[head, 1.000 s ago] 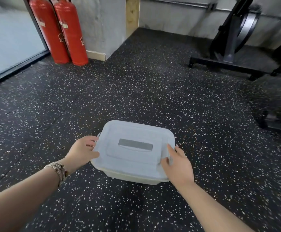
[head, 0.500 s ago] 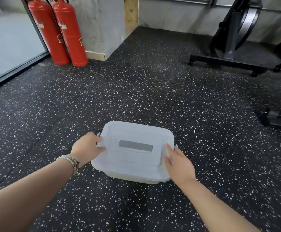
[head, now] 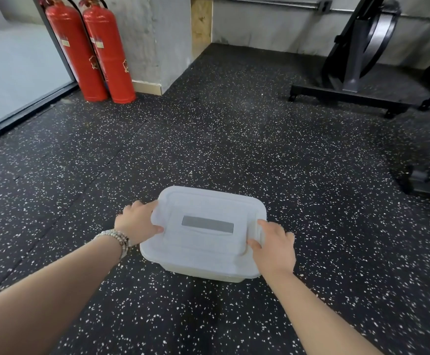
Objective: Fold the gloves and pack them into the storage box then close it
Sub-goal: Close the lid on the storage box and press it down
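A translucent white storage box (head: 203,271) stands on the speckled black floor with its white lid (head: 206,242) lying on top; a grey strip marks the lid's middle. My left hand (head: 138,221) grips the lid's left edge, thumb on top and fingers curled over the side. My right hand (head: 275,248) grips the lid's right edge in the same way, thumb on top. The gloves are not in sight; the cloudy lid hides the box's inside.
Two red fire extinguishers (head: 91,52) stand at the back left beside a concrete pillar (head: 155,37). A black exercise machine (head: 357,60) stands at the back right, with dark equipment (head: 429,180) low at the right edge. Speckled rubber floor surrounds the box.
My left hand slid forward along the lid's left edge and its thumb came onto the top. My right hand kept its hold at the right edge. The box stayed in place.
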A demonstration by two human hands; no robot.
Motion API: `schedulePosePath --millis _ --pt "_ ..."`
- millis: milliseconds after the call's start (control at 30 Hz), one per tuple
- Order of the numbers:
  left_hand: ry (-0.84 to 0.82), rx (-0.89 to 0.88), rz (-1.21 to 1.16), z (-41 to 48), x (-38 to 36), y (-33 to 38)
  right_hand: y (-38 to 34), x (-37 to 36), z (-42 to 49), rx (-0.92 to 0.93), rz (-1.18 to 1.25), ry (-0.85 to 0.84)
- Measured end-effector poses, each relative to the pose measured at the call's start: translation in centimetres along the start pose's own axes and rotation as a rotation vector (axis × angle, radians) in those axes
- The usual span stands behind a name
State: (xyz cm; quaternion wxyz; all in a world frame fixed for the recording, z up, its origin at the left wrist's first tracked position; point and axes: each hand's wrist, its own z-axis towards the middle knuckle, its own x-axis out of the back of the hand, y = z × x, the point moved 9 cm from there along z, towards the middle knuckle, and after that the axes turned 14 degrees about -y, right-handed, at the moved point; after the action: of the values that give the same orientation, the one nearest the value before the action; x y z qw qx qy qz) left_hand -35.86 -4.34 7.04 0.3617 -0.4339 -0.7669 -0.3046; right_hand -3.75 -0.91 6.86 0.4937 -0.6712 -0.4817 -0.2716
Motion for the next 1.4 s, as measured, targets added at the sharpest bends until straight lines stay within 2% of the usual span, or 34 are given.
schedulePosePath --millis 133,233,333,500,733,933,1267,1400 --pt "-0.065 0.08 -0.091 0.6 -0.2 -0.8 0.6 -0.3 0.3 -0.063 0.095 -0.017" --pt "-0.141 0.06 -0.329 1.1 -1.1 -1.3 1.6 -1.3 0.9 -0.099 0.419 -0.121" --pt "-0.169 0.0 -0.388 1.2 -1.5 -0.6 1.8 -1.6 1.3 -0.092 0.663 -0.207" --pt "-0.116 0.062 -0.335 1.2 -1.1 -1.4 2.4 -1.6 2.1 -0.173 0.557 -0.168" --pt "-0.072 0.062 -0.304 1.9 -0.9 -1.9 2.1 -1.6 1.5 -0.161 0.505 -0.062" --pt "-0.061 0.05 -0.308 1.5 -0.6 -1.1 1.8 -1.3 1.1 -0.147 0.592 -0.056" --pt "-0.01 0.078 -0.204 1.0 -0.3 -0.3 0.7 -0.4 0.6 -0.091 0.329 -0.03" --pt "-0.006 0.088 -0.194 1.2 -0.2 -0.3 0.6 -0.4 0.5 -0.099 0.333 -0.062"
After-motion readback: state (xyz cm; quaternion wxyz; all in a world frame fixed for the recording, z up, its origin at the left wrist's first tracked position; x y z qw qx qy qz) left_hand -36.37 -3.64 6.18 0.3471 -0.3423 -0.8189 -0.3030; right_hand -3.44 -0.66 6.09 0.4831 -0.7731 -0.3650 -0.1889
